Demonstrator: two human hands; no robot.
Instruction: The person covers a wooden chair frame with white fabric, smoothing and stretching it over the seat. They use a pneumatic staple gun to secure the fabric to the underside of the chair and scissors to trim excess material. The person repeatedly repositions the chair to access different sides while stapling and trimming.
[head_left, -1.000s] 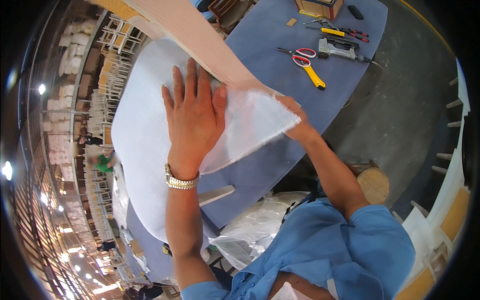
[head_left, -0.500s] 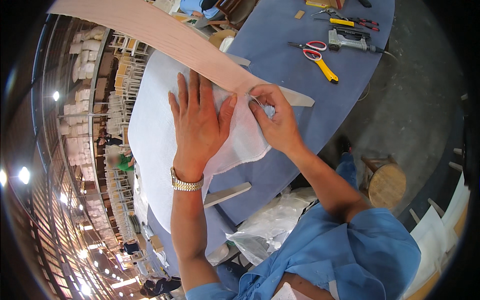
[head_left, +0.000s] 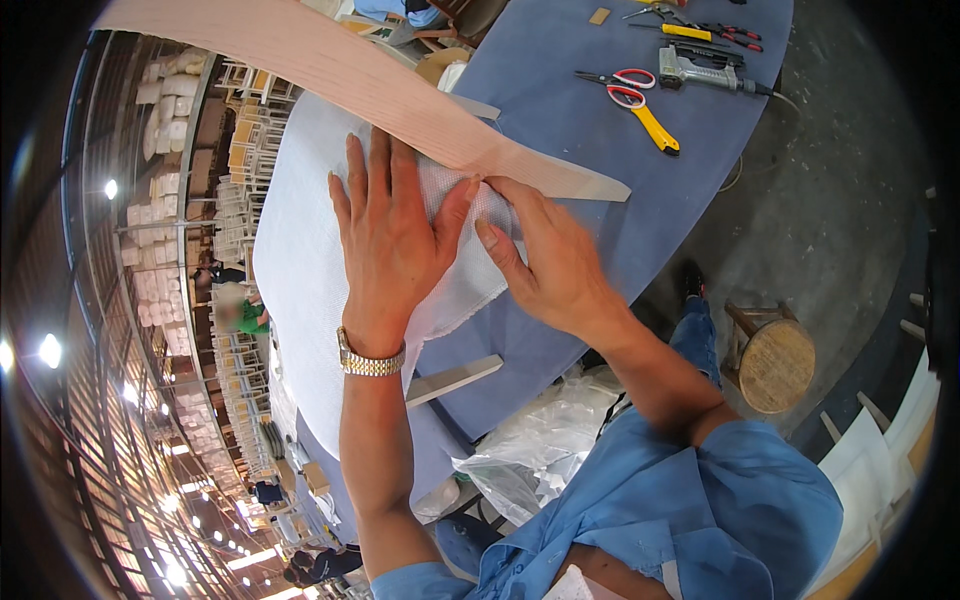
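Note:
White woven fabric (head_left: 300, 210) covers a rounded chair part that lies on the blue-grey table. A long pale wooden piece (head_left: 330, 65) with a curved edge runs across its far side. My left hand (head_left: 385, 245) rests flat on the fabric, fingers spread, with the fingertips reaching the wood's edge. Beside it, my right hand (head_left: 560, 260) has its index finger stretched to where the fabric meets the wood. The right thumb stands apart from that finger over the fabric, and nothing shows between them. The other right fingers are partly hidden.
On the blue-grey table (head_left: 560, 100) lie red-and-white-handled scissors (head_left: 630, 90), a yellow-handled tool (head_left: 658, 132), a staple gun (head_left: 695, 70) and pliers (head_left: 735, 38). Crumpled clear plastic (head_left: 545, 440) is below the near edge. A round wooden stool (head_left: 775, 365) stands at right.
My right hand has let go of the fabric edge and a small whitish wad it pinched; its fingers have opened and straightened. The left hand stays nearly in place.

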